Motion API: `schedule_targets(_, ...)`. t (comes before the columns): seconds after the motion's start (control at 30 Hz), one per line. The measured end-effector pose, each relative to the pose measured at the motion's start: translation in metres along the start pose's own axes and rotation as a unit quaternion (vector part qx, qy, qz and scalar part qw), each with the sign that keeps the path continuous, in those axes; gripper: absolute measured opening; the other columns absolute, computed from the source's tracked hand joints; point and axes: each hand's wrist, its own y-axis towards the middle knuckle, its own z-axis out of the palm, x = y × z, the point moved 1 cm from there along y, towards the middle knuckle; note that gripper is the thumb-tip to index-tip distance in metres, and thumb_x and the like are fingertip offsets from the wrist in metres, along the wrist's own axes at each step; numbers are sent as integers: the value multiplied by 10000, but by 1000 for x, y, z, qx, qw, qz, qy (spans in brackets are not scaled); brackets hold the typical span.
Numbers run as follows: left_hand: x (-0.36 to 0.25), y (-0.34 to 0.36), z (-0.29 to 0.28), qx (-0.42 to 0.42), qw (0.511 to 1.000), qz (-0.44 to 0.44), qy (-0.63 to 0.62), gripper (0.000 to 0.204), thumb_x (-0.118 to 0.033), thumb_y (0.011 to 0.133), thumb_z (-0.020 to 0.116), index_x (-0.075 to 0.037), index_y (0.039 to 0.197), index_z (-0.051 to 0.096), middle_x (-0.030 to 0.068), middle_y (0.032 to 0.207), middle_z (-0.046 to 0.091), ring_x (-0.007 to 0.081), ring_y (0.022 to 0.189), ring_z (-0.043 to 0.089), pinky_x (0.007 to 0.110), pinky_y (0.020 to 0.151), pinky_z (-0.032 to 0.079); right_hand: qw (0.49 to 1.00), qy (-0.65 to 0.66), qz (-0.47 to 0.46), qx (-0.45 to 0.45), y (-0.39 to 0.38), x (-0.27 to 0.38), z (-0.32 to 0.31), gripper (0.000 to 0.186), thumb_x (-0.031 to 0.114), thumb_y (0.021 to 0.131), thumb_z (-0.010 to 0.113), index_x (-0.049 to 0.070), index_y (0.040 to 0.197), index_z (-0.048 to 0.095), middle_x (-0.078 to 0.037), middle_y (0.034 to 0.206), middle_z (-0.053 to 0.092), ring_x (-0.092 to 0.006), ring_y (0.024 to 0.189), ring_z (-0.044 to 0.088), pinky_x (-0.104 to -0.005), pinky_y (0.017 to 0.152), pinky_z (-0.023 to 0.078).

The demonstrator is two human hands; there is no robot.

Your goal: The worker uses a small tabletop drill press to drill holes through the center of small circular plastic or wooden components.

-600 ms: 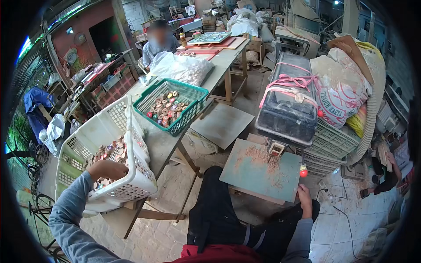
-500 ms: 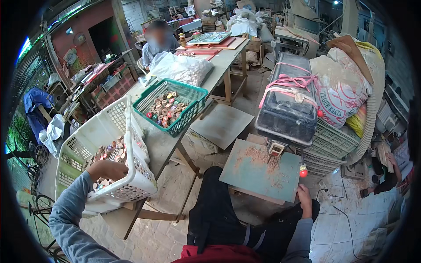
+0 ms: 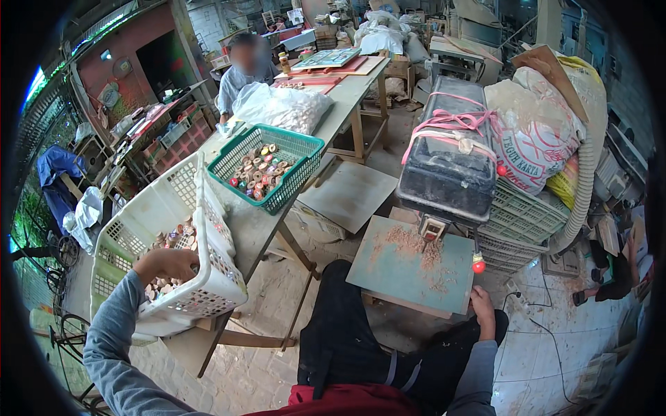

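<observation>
My left hand (image 3: 166, 265) is down inside a white crate (image 3: 215, 286), fingers bent among small round pieces (image 3: 163, 286); whether they grip one, hidden. Crate at the near end of a long bench (image 3: 251, 225). Just past it on the bench: green basket (image 3: 305, 175), more round pieces within; beyond that, a bulging translucent bag (image 3: 284, 107). My right hand (image 3: 483, 303) is by the near right corner of a grey-green board (image 3: 378, 274); contact unclear. Reddish shavings (image 3: 409, 241) over its far half, close to a black box (image 3: 444, 184) bound with pink strips (image 3: 454, 119). Another person (image 3: 239, 82) beside the bench, far left.
</observation>
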Motion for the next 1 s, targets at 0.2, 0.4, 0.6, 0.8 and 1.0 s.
schedule_targets(0.2, -6, -13, -10, -121, 985, 51, -115, 404, -169, 750, 753, 21, 1100, 686, 86, 852, 723, 154, 716, 667, 322, 651, 544, 1000, 1, 17, 12, -12, 18, 2, 226, 204, 990, 512, 31, 1030, 652, -15, 811, 598, -117, 718, 536, -295, 624, 427)
schedule_targets(0.4, -56, -45, -48, -212, 961, -9, -180, 296, -65, 684, 791, 27, 938, 670, 90, 795, 710, 163, 681, 692, 302, 613, 563, 1000, -5, 12, 15, -9, 11, -1, 227, 191, 987, 509, 21, 1045, 646, -12, 798, 591, -114, 703, 534, -295, 623, 428)
schedule_targets(0.6, -83, -87, -97, -328, 914, 66, -231, 241, -57, 751, 748, -9, 943, 611, 77, 763, 693, 121, 631, 657, 253, 552, 517, 992, 81, -54, -82, 10, -10, -12, 258, 249, 996, 570, 85, 1169, 670, -16, 835, 642, -103, 670, 571, -257, 573, 451)
schedule_targets(0.8, -155, -128, -93, -372, 834, 222, -342, 221, -62, 767, 736, -37, 941, 602, 75, 884, 642, 93, 639, 594, 236, 560, 473, 931, 258, -107, -236, -38, 44, -32, 257, 239, 1006, 560, 60, 1167, 649, -23, 844, 638, -91, 681, 562, -234, 620, 443)
schedule_targets(1.0, -227, -68, -18, -311, 799, 439, -269, 327, -10, 698, 717, -53, 1012, 638, 60, 1055, 645, 132, 962, 622, 284, 800, 514, 837, 534, -70, 94, -149, 134, 45, 411, 318, 1019, 488, -2, 1263, 571, -112, 1024, 634, -246, 901, 614, -382, 787, 520)
